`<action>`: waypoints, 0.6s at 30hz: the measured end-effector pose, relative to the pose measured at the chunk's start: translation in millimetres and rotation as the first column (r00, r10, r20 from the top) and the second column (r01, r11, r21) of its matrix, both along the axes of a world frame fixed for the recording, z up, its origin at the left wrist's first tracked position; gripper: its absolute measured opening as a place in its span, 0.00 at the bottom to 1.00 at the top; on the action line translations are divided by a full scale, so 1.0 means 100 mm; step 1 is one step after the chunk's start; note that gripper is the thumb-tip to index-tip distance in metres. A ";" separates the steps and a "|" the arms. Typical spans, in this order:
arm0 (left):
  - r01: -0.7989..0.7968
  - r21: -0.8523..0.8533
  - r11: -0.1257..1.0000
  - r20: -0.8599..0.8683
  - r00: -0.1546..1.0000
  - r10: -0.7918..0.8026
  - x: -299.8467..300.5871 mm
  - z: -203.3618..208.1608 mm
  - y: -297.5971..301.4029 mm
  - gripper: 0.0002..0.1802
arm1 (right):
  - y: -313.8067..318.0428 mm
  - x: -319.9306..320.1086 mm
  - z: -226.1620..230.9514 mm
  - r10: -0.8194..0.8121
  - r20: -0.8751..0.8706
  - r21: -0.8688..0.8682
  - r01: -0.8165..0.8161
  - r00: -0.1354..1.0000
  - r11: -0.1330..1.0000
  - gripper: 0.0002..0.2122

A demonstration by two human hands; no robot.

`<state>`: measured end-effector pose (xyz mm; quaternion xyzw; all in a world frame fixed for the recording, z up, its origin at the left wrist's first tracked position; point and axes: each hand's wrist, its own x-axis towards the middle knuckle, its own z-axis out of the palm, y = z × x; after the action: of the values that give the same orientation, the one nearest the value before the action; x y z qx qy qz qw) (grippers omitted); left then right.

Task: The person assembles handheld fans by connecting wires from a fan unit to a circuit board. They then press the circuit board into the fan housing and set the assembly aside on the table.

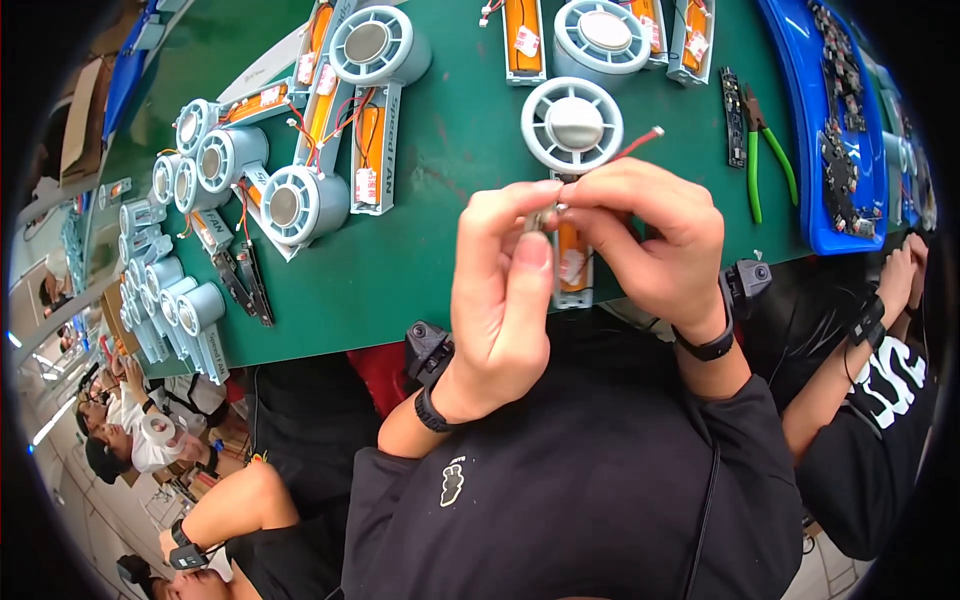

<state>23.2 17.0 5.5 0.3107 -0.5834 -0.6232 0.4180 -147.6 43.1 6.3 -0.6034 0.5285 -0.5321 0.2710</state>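
Note:
In front of me on the green table [440, 250] lies a light-blue handheld fan [572, 125], its round head pointing away from me. Its handle sits open under my hands, an orange battery [571, 255] showing inside. My left hand [500, 290] pinches a small piece between thumb and forefinger, mostly hidden by the fingers. Close against it, the bent fingers of my right hand [650, 225] are pinched at the same spot; what they grip does not show. A red wire with a white plug [640, 143] sticks out beyond my right fingers.
Several similar fans with exposed batteries [375, 150] fill the left and far table. Rightward lie green-handled cutters [768, 160], a black strip [733, 118] and a blue tray [815, 200] of small circuit boards. Dark parts [243, 285] lie left. Other people sit on both sides.

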 end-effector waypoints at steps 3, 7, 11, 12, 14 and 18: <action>0.105 0.163 0.981 -0.097 0.991 -0.090 -0.06 -0.02 0.00 0.21 | -0.02 -0.03 0.04 -0.013 0.033 0.045 0.011 0.999 0.999 0.08; 0.132 0.113 0.985 -0.029 0.991 -0.129 -0.01 0.02 0.00 0.21 | -0.04 0.01 0.03 -0.020 -0.031 -0.078 0.018 0.999 0.997 0.07; 0.143 0.079 0.987 -0.025 0.990 -0.141 0.00 0.00 -0.01 0.21 | -0.07 0.02 0.01 -0.104 -0.254 -0.250 0.038 0.962 0.968 0.08; 0.139 0.074 0.987 -0.023 0.990 -0.138 0.01 0.02 -0.03 0.21 | -0.08 0.02 0.02 -0.113 -0.285 -0.271 0.033 0.952 0.962 0.08; 0.162 0.066 0.985 0.005 0.987 -0.163 0.04 0.09 -0.10 0.21 | -0.10 0.02 0.03 -0.134 -0.347 -0.313 0.020 0.928 0.950 0.09; 0.154 0.023 0.988 0.014 0.988 -0.155 0.03 0.11 -0.15 0.20 | -0.09 0.01 0.09 -0.070 -0.340 -0.237 -0.013 0.938 0.972 0.10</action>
<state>25.9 2.0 16.3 0.2740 -0.6024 -0.6574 0.3604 -146.6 34.3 15.0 -0.7074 0.5099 -0.4805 0.0928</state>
